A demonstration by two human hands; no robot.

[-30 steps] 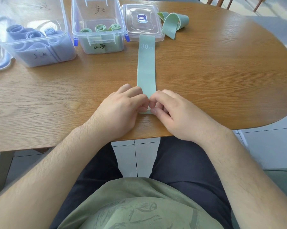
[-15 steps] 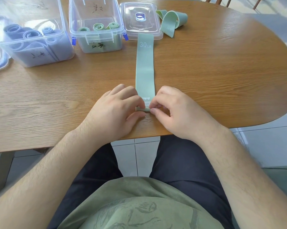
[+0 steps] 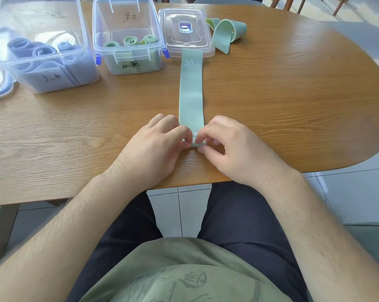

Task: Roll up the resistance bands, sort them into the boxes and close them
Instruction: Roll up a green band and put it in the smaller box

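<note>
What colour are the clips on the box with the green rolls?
Blue clips on a clear box; the head view shows them best.

"30 LB" on far end of green band [image 3: 191,88]; box handwriting, lid sticker unreadable

Between my hands [image 3: 153,149] the matt, smooth rubbery green band [image 3: 191,92] lies on grained, satin wood table [image 3: 282,94]; beyond my fingers, glossy clear plastic boxes [image 3: 127,35].
</note>
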